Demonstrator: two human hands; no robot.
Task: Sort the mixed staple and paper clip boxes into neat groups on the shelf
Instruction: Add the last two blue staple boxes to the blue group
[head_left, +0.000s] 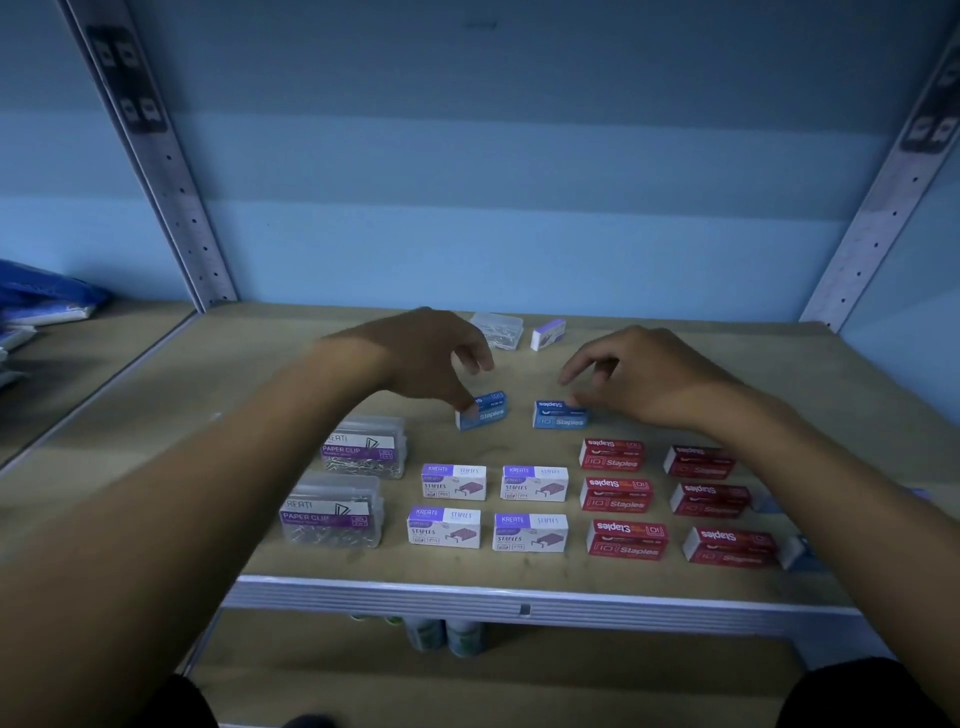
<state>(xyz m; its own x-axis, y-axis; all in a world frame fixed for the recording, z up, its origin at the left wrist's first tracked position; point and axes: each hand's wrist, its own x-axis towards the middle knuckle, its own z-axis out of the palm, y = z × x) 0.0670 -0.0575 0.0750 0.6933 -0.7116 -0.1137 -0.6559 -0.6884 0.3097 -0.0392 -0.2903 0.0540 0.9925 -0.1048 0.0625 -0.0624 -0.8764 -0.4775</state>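
Observation:
My left hand (431, 358) pinches the left end of a blue staple box (485, 410) on the wooden shelf (519, 564). My right hand (639, 376) touches the right end of a second blue staple box (558, 414). Two clear paper clip boxes (363, 447) sit at the front left. Several white-and-purple staple boxes (493, 506) form a block in the middle. Several red staple boxes (670, 499) lie in two columns on the right. At the back lie a clear paper clip box (501, 330) and a white-and-purple box (548, 332).
Perforated metal uprights (171, 171) frame the bay on both sides. Blue packets (41, 301) lie on the neighbouring shelf at left. More blue boxes (795, 553) peek from under my right forearm. Bottles (447, 636) stand on the shelf below.

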